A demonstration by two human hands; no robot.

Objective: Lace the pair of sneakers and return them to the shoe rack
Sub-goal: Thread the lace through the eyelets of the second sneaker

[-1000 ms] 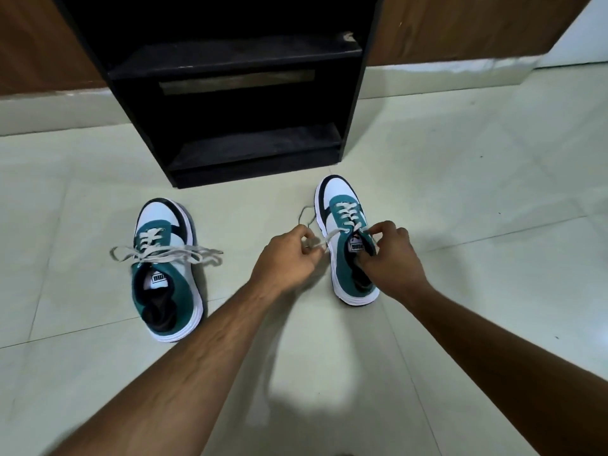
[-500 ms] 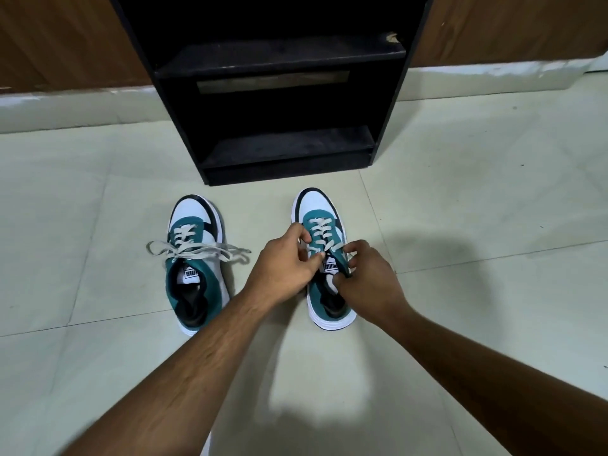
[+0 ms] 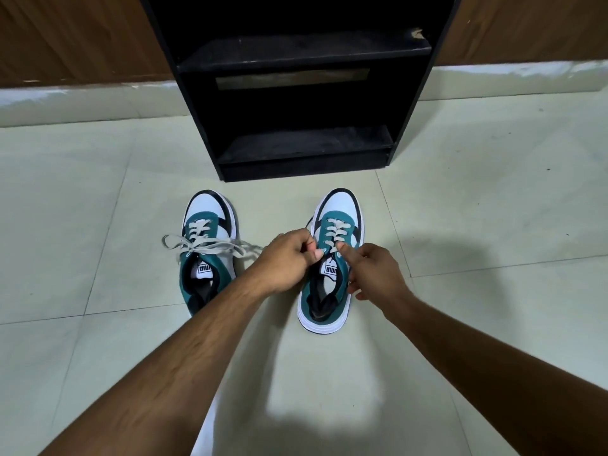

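- At centre frame, we see the right-hand sneaker (image 3: pixel 330 258), teal, white and black, standing flat on the floor with its toe toward the top of the picture and its pale lace (image 3: pixel 335 232) crossed through the upper eyelets.
- Our left hand (image 3: pixel 285 262) sits at that shoe's left edge, fingers curled and thumb pressed to forefinger at the lace line; we judge it pinched on the lace, though the strand itself is hidden in the grip.
- Our right hand (image 3: pixel 375 272) sits at the shoe's right edge, thumb and forefinger closed on the lace at the top eyelet, the other fingers curled down along the collar.
- The 2 hands are close together, with only the tongue label between them.
- To the left of centre, the second sneaker (image 3: pixel 206 250) stands parallel and well apart from the first, its lace ends (image 3: pixel 210 247) splayed loose to both sides; our left forearm covers its heel.
- In the upper centre, the black shoe rack (image 3: pixel 302 93) stands on the pale tiled floor (image 3: pixel 493 225), 2 shelves visible.
- Behind it, brown wooden panelling (image 3: pixel 82 37) fills the upper corners.
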